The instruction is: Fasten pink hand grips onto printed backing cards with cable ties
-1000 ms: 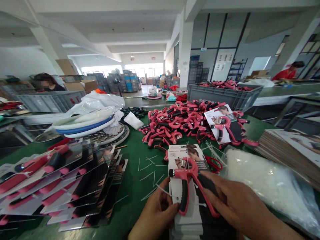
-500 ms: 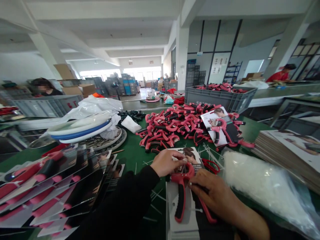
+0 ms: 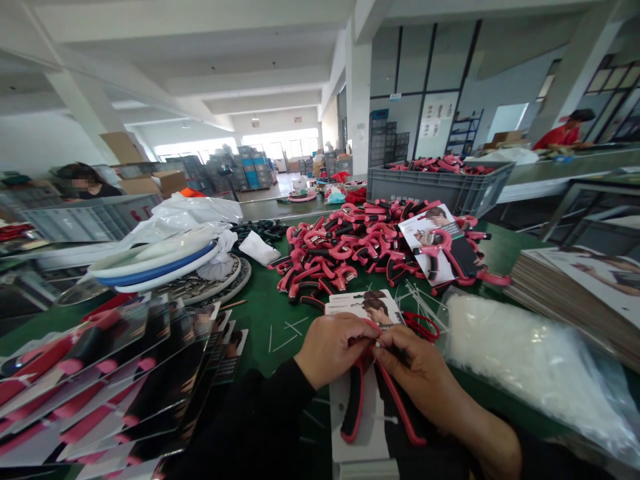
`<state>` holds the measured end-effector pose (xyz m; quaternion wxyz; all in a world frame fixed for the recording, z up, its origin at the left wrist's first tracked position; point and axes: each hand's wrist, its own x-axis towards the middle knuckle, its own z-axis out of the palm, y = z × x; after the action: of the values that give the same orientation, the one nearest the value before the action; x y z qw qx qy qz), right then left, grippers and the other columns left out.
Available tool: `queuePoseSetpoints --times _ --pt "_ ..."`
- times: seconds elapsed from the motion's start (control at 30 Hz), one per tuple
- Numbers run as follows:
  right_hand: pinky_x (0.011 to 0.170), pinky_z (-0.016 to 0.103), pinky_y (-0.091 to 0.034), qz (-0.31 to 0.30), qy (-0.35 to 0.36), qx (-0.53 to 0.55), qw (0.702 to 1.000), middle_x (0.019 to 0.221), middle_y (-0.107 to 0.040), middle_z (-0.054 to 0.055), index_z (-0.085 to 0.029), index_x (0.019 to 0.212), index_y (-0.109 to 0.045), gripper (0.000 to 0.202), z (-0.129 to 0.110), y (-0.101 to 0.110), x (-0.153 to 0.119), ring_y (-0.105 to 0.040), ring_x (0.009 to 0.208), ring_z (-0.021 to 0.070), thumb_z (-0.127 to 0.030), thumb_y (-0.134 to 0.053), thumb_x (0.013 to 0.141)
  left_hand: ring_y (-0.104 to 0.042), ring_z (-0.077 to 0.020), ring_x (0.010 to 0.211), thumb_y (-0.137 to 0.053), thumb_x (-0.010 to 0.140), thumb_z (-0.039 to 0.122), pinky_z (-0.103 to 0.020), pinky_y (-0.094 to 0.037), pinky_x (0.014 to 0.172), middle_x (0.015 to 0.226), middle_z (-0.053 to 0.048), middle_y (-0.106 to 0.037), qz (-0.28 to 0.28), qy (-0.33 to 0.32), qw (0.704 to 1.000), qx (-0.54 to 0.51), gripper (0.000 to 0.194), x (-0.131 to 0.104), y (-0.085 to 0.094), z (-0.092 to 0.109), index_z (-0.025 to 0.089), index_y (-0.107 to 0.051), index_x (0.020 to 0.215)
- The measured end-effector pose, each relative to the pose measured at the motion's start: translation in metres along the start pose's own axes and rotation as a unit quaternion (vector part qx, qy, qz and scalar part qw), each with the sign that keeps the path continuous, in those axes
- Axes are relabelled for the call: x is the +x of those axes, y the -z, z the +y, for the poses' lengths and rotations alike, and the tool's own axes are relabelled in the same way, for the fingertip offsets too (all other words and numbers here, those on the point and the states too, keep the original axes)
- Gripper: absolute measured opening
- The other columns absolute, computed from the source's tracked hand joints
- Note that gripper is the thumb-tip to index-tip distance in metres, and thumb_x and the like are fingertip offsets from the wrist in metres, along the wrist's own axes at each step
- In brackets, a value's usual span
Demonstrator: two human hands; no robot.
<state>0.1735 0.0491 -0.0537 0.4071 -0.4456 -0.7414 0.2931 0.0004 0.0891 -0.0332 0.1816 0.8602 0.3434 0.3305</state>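
Observation:
A pink and black hand grip strengthener (image 3: 354, 403) lies on a printed backing card (image 3: 345, 307), handles toward me, its upper part covered by my hands. My left hand (image 3: 333, 347) is closed in a pinch over the strengthener's top. My right hand (image 3: 420, 370) pinches the small white head of a cable tie (image 3: 377, 345) right beside the left fingertips. Most of that tie is hidden by the fingers. Another cable tie (image 3: 387, 419) shows between the handles, its end poking out. What exactly the left fingertips grip is hard to see, though they meet at the tie.
Behind is a heap of grip strengtheners (image 3: 340, 247), with a grey crate (image 3: 435, 190) beyond. Carded strengtheners (image 3: 125, 373) are stacked at left. At right are a bag of white cable ties (image 3: 520, 347), a card stack (image 3: 565, 280) and red-handled scissors (image 3: 423, 325). Loose ties lie around.
My left hand has come down over the strengthener's top, and my right hand has moved up and left to meet it. The fingertips are together at the cable tie.

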Motion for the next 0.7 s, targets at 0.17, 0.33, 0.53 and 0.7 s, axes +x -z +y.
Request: queuePoseSetpoints --times 0.17,0.33,0.53,0.7 --pt "0.066 0.029 -0.040 0.000 -0.010 -0.005 1.000 0.072 -0.049 0.000 -0.020 0.071 -0.051 0.020 -0.0010 0.0008 -0.0009 -0.050 0.070 0.0164 -0.031 -0.047 0.087 -0.066 -0.0149 0.080 -0.056 0.080 0.012 -0.024 -0.049 0.073 0.086 -0.002 -0.073 0.003 -0.014 1.000 0.011 0.019 -0.0046 -0.0001 -0.0005 0.022 -0.071 0.088" --pt "0.066 0.029 -0.040 -0.006 -0.008 -0.006 1.000 0.073 -0.049 0.000 -0.020 0.072 -0.051 0.021 0.0004 0.0002 -0.0008 -0.049 0.070 0.0166 -0.033 -0.046 0.088 -0.066 -0.0146 0.081 -0.057 0.080 0.013 -0.023 -0.049 0.073 0.087 -0.002 -0.073 0.011 -0.016 1.000 0.017 0.017 -0.0058 -0.0014 -0.0020 0.021 -0.071 0.087" --pt "0.071 0.030 -0.041 -0.009 -0.008 -0.006 1.000 0.073 -0.050 0.000 -0.020 0.071 -0.050 0.022 0.0002 -0.0007 0.0002 -0.050 0.073 0.0166 -0.034 -0.046 0.088 -0.066 -0.0146 0.082 -0.057 0.080 0.012 -0.023 -0.049 0.074 0.088 -0.002 -0.073 0.011 -0.024 1.000 0.016 0.017 -0.0060 -0.0026 -0.0028 0.021 -0.071 0.086" --pt "0.073 0.030 -0.042 -0.014 -0.011 -0.004 1.000 0.073 -0.051 0.001 -0.020 0.073 -0.052 0.020 0.0005 0.0003 -0.0009 -0.051 0.074 0.0171 -0.033 -0.046 0.088 -0.066 -0.0140 0.081 -0.055 0.080 0.011 -0.023 -0.049 0.073 0.088 -0.002 -0.073 0.008 -0.032 0.999 0.009 0.018 -0.0053 -0.0023 -0.0034 0.021 -0.070 0.086"
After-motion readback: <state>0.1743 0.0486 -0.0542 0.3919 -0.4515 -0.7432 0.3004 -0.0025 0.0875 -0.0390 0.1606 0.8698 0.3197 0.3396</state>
